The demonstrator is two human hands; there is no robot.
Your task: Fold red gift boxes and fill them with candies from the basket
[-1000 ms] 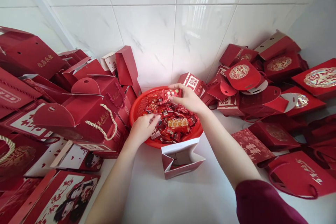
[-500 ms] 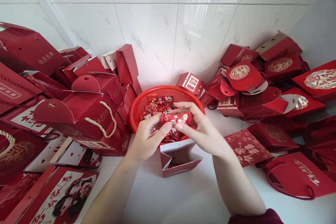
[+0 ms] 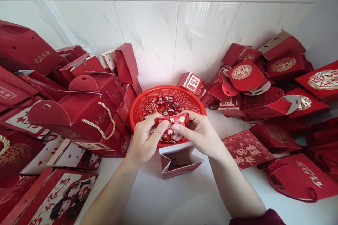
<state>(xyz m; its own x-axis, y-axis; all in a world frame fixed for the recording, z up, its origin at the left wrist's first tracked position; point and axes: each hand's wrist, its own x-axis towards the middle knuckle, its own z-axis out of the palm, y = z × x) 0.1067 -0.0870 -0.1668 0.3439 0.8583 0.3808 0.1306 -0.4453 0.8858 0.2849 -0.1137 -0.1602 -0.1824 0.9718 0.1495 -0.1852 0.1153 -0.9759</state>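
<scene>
Now a red packet [image 3: 174,119], held earlier by the right hand [image 3: 205,134] alone, is gripped by the left hand [image 3: 146,137] too, with the basket [image 3: 185,95] beyond them.

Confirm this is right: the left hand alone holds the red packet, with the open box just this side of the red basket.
Not quite: the left hand does not hold the red packet alone; the head view shows the right hand on it too. The open box is indeed just this side of the red basket.
</scene>
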